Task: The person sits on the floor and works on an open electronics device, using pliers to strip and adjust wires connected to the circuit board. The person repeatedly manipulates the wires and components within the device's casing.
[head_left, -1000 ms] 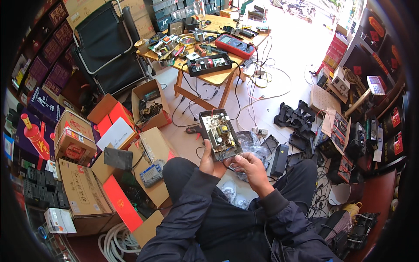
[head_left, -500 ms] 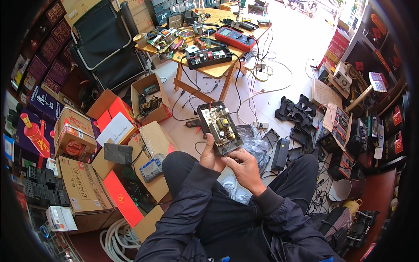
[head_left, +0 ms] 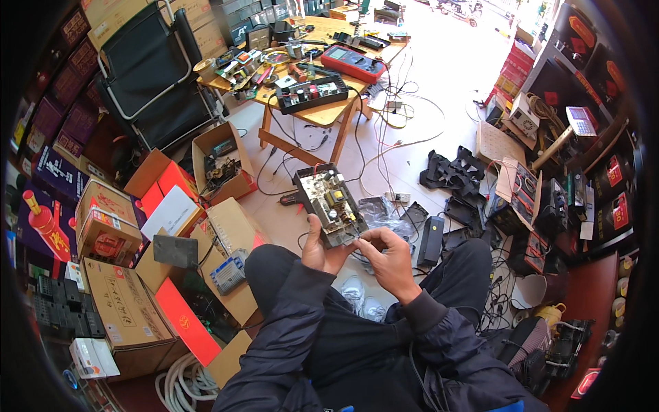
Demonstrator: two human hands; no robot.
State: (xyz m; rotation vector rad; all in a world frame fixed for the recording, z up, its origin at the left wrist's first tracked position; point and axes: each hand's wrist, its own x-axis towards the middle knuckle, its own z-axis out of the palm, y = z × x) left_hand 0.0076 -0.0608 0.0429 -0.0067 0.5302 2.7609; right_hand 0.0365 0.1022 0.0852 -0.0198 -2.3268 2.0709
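Steadily, with a light pinch

The left hand [head_left: 317, 250] is part-curled round the near left corner of an open case [head_left: 340, 237], thumb along its side. The right hand [head_left: 390, 264] has thumb and forefinger nearly together at the near end; what they pinch, if anything, is too small to tell. The case is held above the floor [head_left: 276, 221], just beyond the knees [head_left: 274, 268], its board [head_left: 335, 196] showing upward. Ideally the left takes all the weight, gripping walls rather than parts, while the right stays gentle so nothing strains. Bracing both forearms on the thighs should cut any shake.
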